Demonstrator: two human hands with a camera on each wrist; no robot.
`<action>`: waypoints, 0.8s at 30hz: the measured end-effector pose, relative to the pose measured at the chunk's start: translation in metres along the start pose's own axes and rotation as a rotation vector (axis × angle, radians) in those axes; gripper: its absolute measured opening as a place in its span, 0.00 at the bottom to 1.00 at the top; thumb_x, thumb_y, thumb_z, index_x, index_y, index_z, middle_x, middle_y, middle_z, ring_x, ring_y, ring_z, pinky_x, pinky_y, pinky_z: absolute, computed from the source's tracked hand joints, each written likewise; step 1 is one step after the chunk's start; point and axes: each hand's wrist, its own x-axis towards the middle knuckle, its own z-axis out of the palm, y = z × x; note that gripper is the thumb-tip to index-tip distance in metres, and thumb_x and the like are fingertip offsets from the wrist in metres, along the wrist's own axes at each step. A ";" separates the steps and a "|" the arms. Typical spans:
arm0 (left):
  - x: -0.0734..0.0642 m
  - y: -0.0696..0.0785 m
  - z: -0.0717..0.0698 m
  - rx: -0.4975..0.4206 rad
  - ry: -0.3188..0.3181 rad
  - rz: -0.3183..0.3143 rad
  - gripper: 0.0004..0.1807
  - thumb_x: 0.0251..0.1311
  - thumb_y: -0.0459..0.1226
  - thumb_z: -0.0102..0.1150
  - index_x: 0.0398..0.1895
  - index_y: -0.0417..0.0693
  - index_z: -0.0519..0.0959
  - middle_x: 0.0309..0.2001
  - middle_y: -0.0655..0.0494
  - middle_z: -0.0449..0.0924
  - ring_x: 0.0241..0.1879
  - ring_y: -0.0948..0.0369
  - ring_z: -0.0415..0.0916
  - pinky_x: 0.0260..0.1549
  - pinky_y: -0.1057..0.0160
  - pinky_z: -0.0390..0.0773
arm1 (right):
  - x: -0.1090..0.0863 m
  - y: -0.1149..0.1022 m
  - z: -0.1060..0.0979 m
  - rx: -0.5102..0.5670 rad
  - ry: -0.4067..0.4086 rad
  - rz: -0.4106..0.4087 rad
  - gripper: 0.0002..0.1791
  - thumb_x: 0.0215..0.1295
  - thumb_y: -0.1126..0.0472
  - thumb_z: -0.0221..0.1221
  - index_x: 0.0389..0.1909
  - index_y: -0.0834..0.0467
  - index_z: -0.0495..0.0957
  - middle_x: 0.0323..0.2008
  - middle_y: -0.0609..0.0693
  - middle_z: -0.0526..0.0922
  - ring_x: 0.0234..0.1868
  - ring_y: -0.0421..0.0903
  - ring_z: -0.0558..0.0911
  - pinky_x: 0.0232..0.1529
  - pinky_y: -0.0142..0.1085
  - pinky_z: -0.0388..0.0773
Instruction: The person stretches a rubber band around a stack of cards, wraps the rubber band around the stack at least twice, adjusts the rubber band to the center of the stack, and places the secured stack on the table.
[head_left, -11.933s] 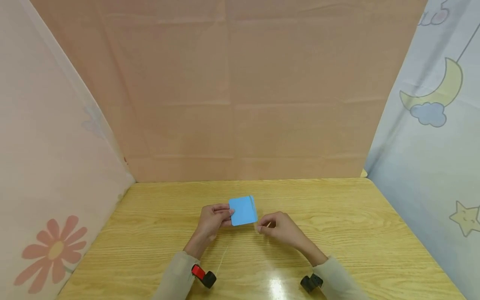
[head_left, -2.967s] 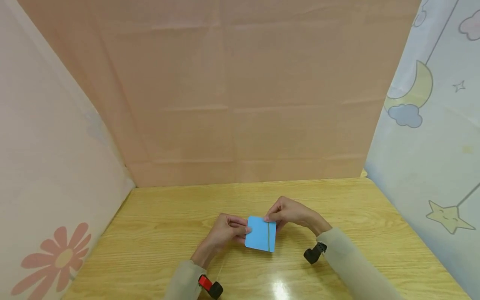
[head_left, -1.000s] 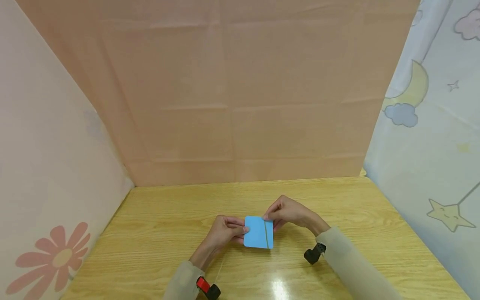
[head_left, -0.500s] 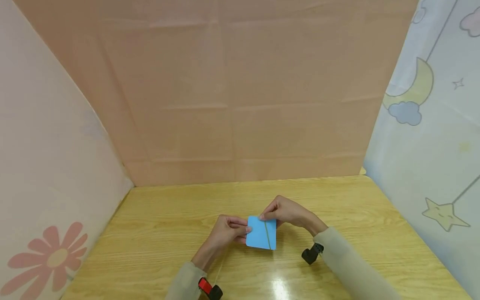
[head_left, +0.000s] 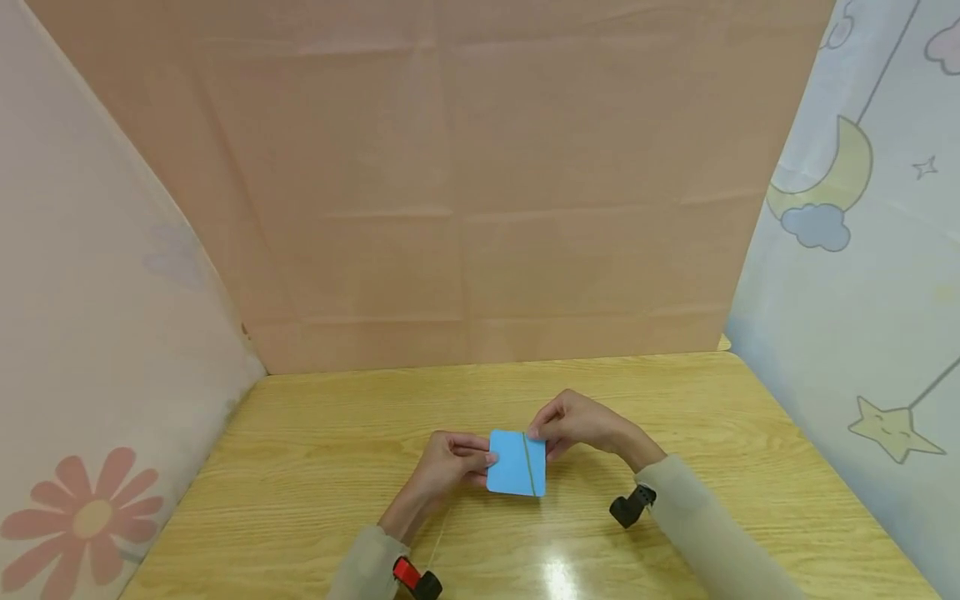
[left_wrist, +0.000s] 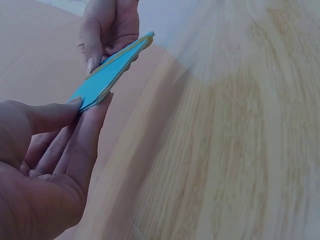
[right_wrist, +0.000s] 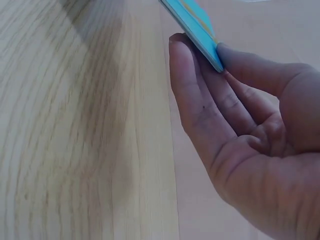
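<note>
A thin stack of square blue cards (head_left: 508, 463) is held above the table, its layered edge showing in the left wrist view. A yellowish-brown rubber band (head_left: 528, 467) runs round the stack near its right side, slanting from top to bottom. My left hand (head_left: 441, 463) pinches the stack's left edge, thumb on the front and fingers behind. At the upper right corner my right hand (head_left: 583, 425) grips the cards (right_wrist: 194, 32) between thumb and fingers. Its thumb lies close by the band (right_wrist: 202, 19); whether they touch I cannot tell.
The wooden table (head_left: 337, 433) spreads beneath both hands. A plain tan sheet (head_left: 457, 208) rises behind it, with patterned cloth walls at left and right. Each wrist wears a small black camera (head_left: 630, 507); the left strap (head_left: 406, 572) is red.
Earlier the band lay along the cards' right edge, with my right hand below. The right hand has since moved to the top corner, and the band's upper end has shifted left, leaving it slanted.
</note>
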 end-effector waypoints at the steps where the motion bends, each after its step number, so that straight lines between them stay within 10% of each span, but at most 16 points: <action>1: 0.000 0.000 0.000 -0.002 -0.003 0.000 0.13 0.66 0.32 0.70 0.49 0.30 0.86 0.37 0.46 0.92 0.31 0.61 0.89 0.35 0.60 0.92 | 0.000 0.000 0.000 -0.001 0.000 -0.005 0.10 0.73 0.64 0.63 0.44 0.66 0.89 0.38 0.54 0.91 0.33 0.46 0.90 0.42 0.48 0.93; 24: -0.002 0.002 0.000 -0.030 0.009 0.014 0.14 0.65 0.32 0.71 0.49 0.29 0.86 0.39 0.42 0.92 0.31 0.60 0.90 0.34 0.61 0.92 | 0.010 0.004 0.014 -0.015 0.087 -0.066 0.15 0.75 0.58 0.64 0.49 0.65 0.89 0.47 0.59 0.91 0.40 0.47 0.91 0.44 0.43 0.92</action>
